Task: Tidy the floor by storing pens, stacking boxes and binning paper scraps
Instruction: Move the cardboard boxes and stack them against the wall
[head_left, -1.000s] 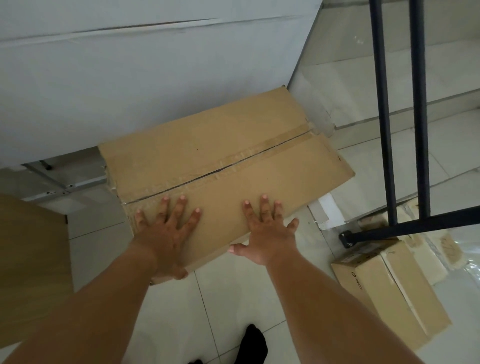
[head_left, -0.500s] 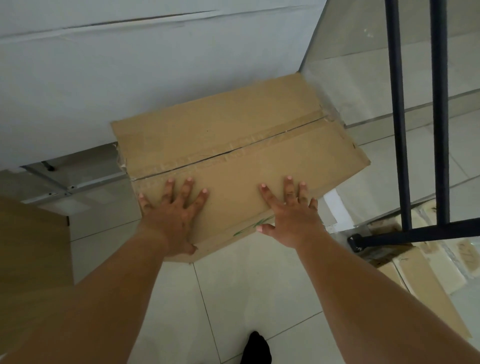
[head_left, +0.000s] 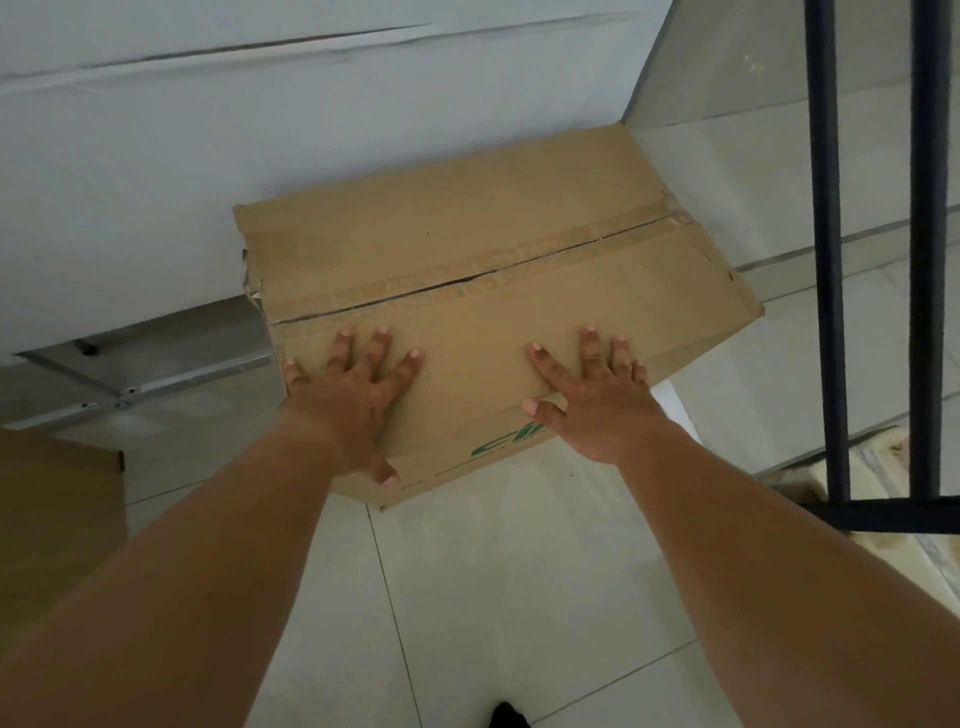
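The cardboard box (head_left: 467, 234) sits on the tiled floor (head_left: 493, 597), close to the white wall (head_left: 260, 156). The left hand (head_left: 353, 400) and right hand (head_left: 597, 405) lie flat on its top with fingers spread, not gripping. They are farther apart than before. Green letters (head_left: 506, 441) now show on its front.

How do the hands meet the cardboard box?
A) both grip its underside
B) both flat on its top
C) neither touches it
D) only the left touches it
B: left hand and right hand both lie spread-fingered on the cardboard box top, near its front edge.
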